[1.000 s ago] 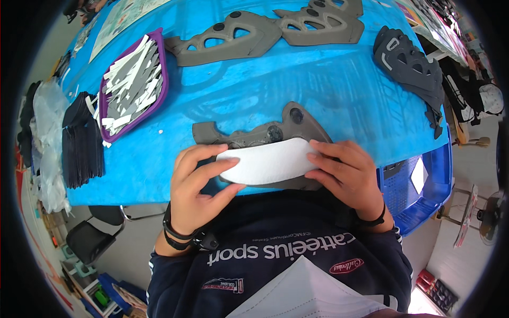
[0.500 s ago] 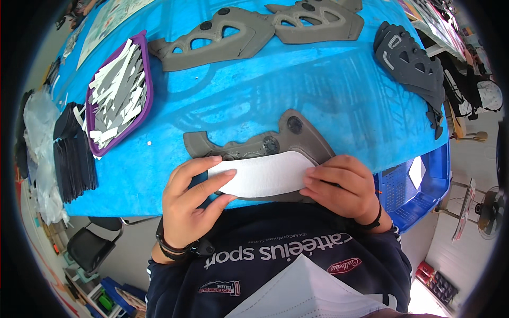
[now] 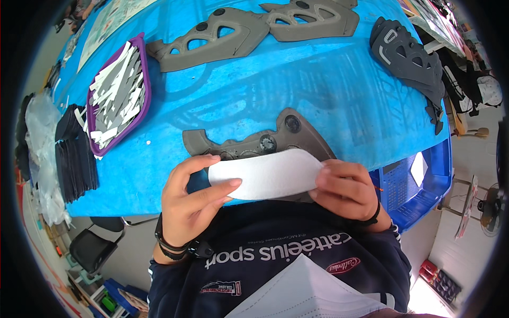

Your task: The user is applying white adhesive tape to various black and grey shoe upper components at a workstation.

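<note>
Strip (image 3: 265, 177), white, is held over grey moulded piece (image 3: 308, 139) at bench (image 3: 238, 98) edge. One end is pinched by left hand (image 3: 191, 196), part-spread; other by right hand (image 3: 347, 189), bunched. Skew could be caused by uneven pull, buckling by ends being squeezed inward.

Upside-down white lettering (image 3: 278, 252) on dark shirt (image 3: 265, 225); 2 lettered logos there: red oval (image 3: 343, 265), long rectangle (image 3: 221, 288).

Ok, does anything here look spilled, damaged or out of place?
Two things. A white scrap lies loose on the blue table, outside the purple tray of cut strips. And one disc on the nearest grey piece looks mottled with white, unlike its darker neighbour.
</note>
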The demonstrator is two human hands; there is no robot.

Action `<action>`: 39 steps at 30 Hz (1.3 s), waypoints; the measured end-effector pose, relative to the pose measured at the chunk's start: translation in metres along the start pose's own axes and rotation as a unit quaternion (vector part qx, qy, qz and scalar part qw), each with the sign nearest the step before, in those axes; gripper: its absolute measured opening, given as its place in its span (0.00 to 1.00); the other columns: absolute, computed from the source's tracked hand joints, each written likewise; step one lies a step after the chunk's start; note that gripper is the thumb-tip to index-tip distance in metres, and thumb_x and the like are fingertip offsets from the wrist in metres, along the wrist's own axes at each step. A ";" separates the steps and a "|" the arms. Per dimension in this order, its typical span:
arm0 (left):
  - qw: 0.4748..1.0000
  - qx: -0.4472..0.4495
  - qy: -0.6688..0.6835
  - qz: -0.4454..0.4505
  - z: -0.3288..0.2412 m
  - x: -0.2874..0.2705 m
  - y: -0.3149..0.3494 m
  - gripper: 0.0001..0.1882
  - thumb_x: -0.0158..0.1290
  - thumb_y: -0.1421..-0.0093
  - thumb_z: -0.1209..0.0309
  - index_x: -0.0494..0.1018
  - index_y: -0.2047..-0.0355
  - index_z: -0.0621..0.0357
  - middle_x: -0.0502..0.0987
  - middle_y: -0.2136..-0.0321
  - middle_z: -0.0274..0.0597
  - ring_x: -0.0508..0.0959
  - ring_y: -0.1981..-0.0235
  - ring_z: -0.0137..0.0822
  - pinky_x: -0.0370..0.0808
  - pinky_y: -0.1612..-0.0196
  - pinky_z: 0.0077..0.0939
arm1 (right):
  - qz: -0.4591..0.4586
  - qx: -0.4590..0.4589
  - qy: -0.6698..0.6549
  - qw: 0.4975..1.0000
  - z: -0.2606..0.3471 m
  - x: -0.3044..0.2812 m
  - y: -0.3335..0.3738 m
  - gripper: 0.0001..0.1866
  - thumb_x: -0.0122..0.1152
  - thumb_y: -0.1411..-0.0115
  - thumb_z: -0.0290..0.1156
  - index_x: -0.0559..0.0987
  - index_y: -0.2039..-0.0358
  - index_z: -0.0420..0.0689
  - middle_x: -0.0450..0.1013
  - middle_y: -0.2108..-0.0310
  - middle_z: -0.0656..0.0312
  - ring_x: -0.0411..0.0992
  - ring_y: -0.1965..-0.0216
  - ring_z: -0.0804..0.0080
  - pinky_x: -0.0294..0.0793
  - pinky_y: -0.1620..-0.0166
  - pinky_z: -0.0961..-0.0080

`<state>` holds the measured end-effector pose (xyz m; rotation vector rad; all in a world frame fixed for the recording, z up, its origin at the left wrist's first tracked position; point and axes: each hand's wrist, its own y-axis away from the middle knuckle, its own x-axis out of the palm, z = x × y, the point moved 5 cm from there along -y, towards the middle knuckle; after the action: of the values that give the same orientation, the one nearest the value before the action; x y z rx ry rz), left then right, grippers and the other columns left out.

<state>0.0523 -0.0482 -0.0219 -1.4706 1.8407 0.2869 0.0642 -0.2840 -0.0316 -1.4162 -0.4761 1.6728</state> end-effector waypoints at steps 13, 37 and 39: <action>0.999 -0.019 -0.036 -0.014 -0.001 0.002 -0.002 0.18 0.60 0.62 0.78 0.80 0.67 0.49 0.72 0.58 0.45 0.73 0.58 0.41 0.70 0.57 0.28 | -0.030 0.041 -0.042 0.998 -0.005 0.005 -0.004 0.09 0.64 0.58 0.20 0.77 0.74 0.38 0.72 0.73 0.60 0.72 0.70 0.67 0.74 0.69 0.79; 0.994 0.023 -0.103 -0.012 -0.010 0.008 -0.003 0.16 0.57 0.59 0.78 0.79 0.66 0.51 0.71 0.55 0.47 0.71 0.56 0.45 0.66 0.53 0.33 | 0.147 0.132 0.044 0.979 0.002 0.013 -0.013 0.15 0.64 0.62 0.26 0.77 0.70 0.40 0.69 0.65 0.62 0.68 0.65 0.66 0.71 0.64 0.74; 0.971 0.075 -0.223 -0.040 -0.020 0.008 0.001 0.19 0.58 0.58 0.76 0.76 0.62 0.53 0.70 0.55 0.46 0.71 0.57 0.45 0.67 0.54 0.32 | 0.153 0.135 0.092 0.975 0.012 0.016 -0.016 0.17 0.64 0.61 0.30 0.76 0.68 0.40 0.69 0.61 0.62 0.67 0.63 0.66 0.70 0.61 0.72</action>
<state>0.0427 -0.0656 -0.0136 -1.2516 1.4076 0.3937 0.0594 -0.2594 -0.0255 -1.4753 0.0793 1.7449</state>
